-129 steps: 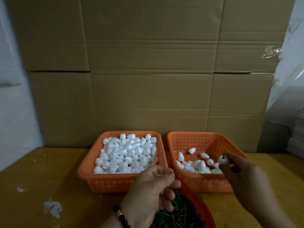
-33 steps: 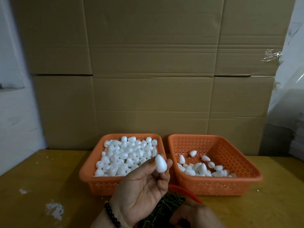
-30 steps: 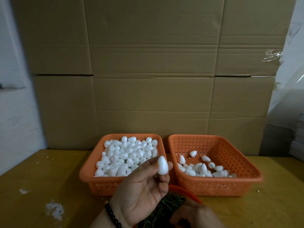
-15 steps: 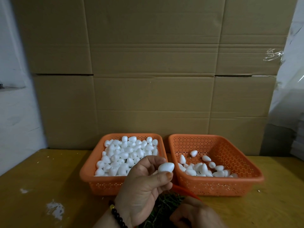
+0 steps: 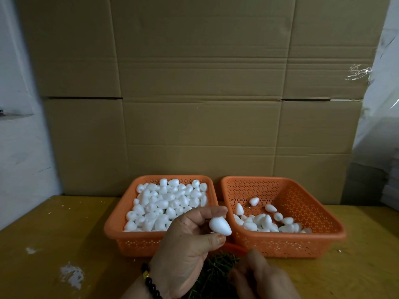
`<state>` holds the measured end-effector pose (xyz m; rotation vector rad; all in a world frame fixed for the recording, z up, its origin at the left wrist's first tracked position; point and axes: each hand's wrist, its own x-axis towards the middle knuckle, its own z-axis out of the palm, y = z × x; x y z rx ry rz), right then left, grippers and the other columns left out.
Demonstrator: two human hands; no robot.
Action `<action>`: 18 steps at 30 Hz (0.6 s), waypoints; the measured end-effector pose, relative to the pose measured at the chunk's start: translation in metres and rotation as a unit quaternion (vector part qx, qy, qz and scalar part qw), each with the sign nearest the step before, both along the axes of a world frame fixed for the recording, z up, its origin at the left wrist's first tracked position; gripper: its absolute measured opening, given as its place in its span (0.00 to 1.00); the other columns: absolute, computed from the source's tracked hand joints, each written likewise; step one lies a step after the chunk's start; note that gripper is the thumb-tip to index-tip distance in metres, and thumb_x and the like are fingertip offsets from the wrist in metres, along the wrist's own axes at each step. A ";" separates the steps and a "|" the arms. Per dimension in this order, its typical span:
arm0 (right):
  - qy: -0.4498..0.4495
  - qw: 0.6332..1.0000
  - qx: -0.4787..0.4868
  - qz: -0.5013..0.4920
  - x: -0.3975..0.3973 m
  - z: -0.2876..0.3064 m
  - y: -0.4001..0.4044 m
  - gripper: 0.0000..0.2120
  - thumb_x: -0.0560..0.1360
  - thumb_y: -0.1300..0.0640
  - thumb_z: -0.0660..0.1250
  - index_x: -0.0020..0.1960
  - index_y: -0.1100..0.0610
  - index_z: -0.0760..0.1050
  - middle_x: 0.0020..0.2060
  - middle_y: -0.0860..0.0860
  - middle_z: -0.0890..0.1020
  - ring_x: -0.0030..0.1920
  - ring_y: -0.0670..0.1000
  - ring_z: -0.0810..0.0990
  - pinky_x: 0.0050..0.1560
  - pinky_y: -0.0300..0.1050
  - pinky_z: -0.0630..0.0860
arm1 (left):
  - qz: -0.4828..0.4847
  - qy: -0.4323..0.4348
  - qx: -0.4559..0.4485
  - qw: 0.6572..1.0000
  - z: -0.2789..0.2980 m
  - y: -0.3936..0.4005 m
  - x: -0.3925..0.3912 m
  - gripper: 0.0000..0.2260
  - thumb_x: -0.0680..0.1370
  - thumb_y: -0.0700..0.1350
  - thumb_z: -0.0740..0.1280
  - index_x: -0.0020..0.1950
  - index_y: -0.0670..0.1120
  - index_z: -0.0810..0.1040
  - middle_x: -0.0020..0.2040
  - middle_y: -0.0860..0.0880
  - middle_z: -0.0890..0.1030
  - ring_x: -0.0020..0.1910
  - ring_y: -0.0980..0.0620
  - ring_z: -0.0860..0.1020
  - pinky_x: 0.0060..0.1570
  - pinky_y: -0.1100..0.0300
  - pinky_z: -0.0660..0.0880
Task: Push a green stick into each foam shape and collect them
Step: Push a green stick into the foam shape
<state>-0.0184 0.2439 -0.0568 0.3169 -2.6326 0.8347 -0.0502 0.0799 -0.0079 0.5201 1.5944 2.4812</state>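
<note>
My left hand (image 5: 185, 251) pinches a white egg-shaped foam piece (image 5: 220, 226) between thumb and fingers, held above the near container of green sticks (image 5: 212, 277). My right hand (image 5: 262, 278) is low over those sticks with its fingers curled down; whether it holds a stick is hidden. The left orange basket (image 5: 133, 240) is heaped with plain foam shapes (image 5: 168, 203). The right orange basket (image 5: 302, 242) has several foam shapes (image 5: 265, 221) lying in its near half.
A round orange container rim (image 5: 235, 247) shows between my hands. Stacked cardboard boxes (image 5: 200, 93) form a wall right behind the baskets. The yellow-brown tabletop (image 5: 54, 244) has white scuffs on the left. Plastic-wrapped stock (image 5: 382, 126) stands at the right.
My left hand has turned the foam piece so its point faces down-right and lowered it slightly. My right hand has stayed in the stick container, shifting a little.
</note>
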 end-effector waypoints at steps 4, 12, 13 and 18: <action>0.004 0.999 -0.028 0.015 0.001 0.003 0.001 0.06 0.73 0.50 0.68 0.48 0.49 0.74 0.37 0.45 0.82 0.42 0.40 0.81 0.49 0.27 0.71 | 0.001 0.011 -0.020 1.000 0.001 0.001 0.002 0.18 0.64 0.30 0.71 0.51 0.44 0.85 0.47 0.47 0.84 0.45 0.55 0.81 0.43 0.63 0.77; 0.090 0.996 0.005 0.019 0.003 0.008 0.001 0.15 0.61 0.58 0.81 0.39 0.52 0.75 0.24 0.35 0.78 0.31 0.31 0.77 0.51 0.12 0.56 | -0.024 -0.029 0.019 0.999 0.004 0.002 0.002 0.12 0.67 0.38 0.72 0.50 0.39 0.83 0.43 0.41 0.82 0.42 0.47 0.82 0.38 0.57 0.79; 0.112 0.993 0.035 0.007 0.005 0.011 -0.001 0.18 0.56 0.59 0.83 0.35 0.52 0.74 0.22 0.34 0.75 0.30 0.30 0.76 0.54 0.11 0.49 | -0.024 -0.030 0.020 0.999 0.005 0.002 0.002 0.13 0.67 0.40 0.72 0.51 0.40 0.84 0.44 0.41 0.82 0.42 0.47 0.81 0.38 0.57 0.79; 0.139 0.988 0.066 0.006 0.007 0.013 -0.005 0.23 0.50 0.57 0.85 0.32 0.50 0.72 0.20 0.39 0.74 0.31 0.32 0.75 0.54 0.11 0.44 | -0.017 -0.037 0.028 0.999 0.005 0.003 0.002 0.11 0.73 0.43 0.67 0.54 0.44 0.83 0.46 0.40 0.83 0.38 0.51 0.79 0.35 0.59 0.77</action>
